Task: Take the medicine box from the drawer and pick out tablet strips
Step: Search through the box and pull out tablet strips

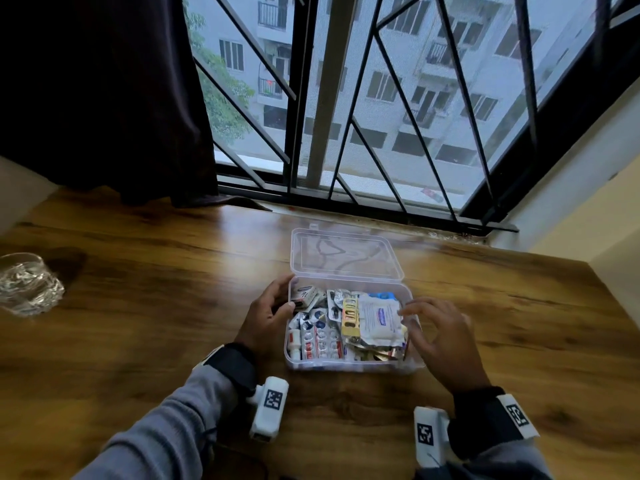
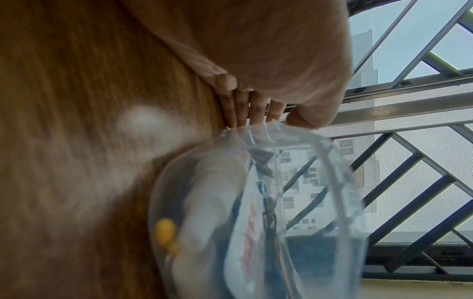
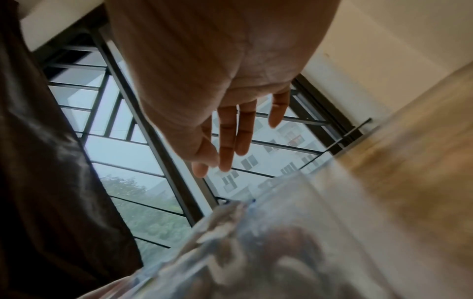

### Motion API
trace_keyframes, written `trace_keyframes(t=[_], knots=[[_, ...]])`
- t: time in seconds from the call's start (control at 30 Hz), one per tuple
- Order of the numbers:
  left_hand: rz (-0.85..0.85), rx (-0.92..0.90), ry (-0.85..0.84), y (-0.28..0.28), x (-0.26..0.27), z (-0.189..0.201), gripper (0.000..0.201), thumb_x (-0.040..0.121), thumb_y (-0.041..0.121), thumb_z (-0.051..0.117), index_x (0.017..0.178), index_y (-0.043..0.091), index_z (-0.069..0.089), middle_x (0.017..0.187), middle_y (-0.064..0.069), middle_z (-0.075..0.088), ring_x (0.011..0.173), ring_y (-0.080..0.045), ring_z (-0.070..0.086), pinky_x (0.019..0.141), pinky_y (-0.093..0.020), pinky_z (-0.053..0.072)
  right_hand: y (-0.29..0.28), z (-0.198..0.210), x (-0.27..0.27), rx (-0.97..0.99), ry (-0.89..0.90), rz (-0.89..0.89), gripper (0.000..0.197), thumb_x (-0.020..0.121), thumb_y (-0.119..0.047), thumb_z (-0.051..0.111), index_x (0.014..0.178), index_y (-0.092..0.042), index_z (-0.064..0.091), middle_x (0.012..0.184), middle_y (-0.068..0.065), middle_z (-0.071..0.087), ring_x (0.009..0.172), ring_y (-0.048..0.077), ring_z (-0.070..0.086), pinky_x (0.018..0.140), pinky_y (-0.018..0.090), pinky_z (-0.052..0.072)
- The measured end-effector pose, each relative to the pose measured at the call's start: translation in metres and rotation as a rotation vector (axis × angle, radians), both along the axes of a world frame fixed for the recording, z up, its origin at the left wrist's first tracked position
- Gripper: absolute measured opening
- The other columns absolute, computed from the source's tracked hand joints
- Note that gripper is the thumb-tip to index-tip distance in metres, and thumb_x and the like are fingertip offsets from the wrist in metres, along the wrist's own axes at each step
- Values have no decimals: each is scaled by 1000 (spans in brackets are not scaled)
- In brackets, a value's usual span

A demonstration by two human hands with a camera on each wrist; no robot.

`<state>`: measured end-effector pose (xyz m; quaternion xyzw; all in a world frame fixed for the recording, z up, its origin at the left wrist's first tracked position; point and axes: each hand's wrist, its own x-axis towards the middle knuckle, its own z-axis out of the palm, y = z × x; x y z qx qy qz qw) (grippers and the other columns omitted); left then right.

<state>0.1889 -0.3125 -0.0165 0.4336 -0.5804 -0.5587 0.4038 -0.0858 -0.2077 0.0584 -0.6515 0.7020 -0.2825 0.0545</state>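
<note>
On the table (image 1: 156, 323), left grip (image 1: 268, 318) clasps the medicine box (image 1: 346, 367) rim while right grip (image 1: 441, 336) hovers slack.

One clear medicine box (image 1: 349, 367) sits at centre frame on one wooden table (image 1: 156, 306), with its one hinged lid (image 1: 346, 252) open behind it. Two hands are in view: one left hand (image 1: 268, 318) at the box's left edge and one right hand (image 1: 440, 337) at its right edge. Inside lie many tablet strips (image 1: 320, 341), overlapped too thickly to count, plus one yellow strip (image 1: 349, 317) and one white pouch (image 1: 379, 318). Two white wrist cameras (image 1: 268, 408) show low in the frame, one per wrist. One clear glass (image 1: 29, 284) stands at far left, and one dark curtain (image 1: 97, 91) hangs at upper left.
</note>
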Motion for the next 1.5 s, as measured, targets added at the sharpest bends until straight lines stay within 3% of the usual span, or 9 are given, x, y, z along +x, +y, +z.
trace_keyframes(t=[0.1,0.2,0.43,0.63,1.03,1.17,1.23,1.37,1.5], knots=[[14,18,32,1,0,-1,53,80,30,50,133,28,52,133,-2,60,123,-17,57,102,-51,48,-13,11,19,40,27,82,13,83,-32,55,90,-38,65,101,-23,62,99,-2,50,88,32,24],[25,23,45,2,-1,4,51,78,36,47,128,31,53,131,-2,61,121,-18,58,102,-49,48,-34,19,41,112,93,178,9,85,-35,62,93,-40,65,95,-25,65,91,-3,55,89,35,31],[1,-10,63,1,-1,4,41,81,30,47,121,39,52,127,2,62,116,-13,61,95,-31,52,-82,20,87,336,288,339,14,84,-40,64,97,-36,68,103,-16,70,96,6,59,95,37,30],[-4,-25,99,0,-2,3,44,85,16,45,126,29,51,122,4,64,109,-2,63,85,-18,51,-87,15,96,439,343,346,26,74,-51,71,93,-33,67,93,-15,65,89,6,56,90,35,30],[8,-37,59,-5,0,-4,50,86,15,46,136,15,49,126,-1,64,114,-12,63,94,-32,53,-84,7,95,477,293,353,29,71,-50,74,95,-37,64,106,-14,64,100,8,55,95,38,28],[2,-45,63,-4,0,-3,51,86,15,46,136,14,49,125,0,64,114,-10,63,94,-29,53,-84,11,93,456,196,363,32,68,-46,77,95,-38,61,99,-18,65,88,2,54,94,38,33],[-6,-51,66,-3,0,-1,51,86,15,45,136,14,48,125,1,64,114,-7,62,94,-25,52,-84,17,88,431,69,380,33,67,-39,81,94,-39,63,87,-20,64,73,-4,52,86,34,42],[4,-44,69,-4,-1,-1,52,85,16,45,136,12,49,125,0,63,112,-2,62,92,-19,51,-83,42,81,450,-101,463,32,71,-25,82,100,-32,70,78,-14,66,61,4,51,62,21,46],[16,-18,88,-4,-1,-2,51,84,15,46,134,10,51,127,-2,63,114,-7,62,94,-24,51,-67,59,66,279,-41,440,14,74,-28,78,84,-35,71,79,-17,67,59,7,51,57,30,49]])
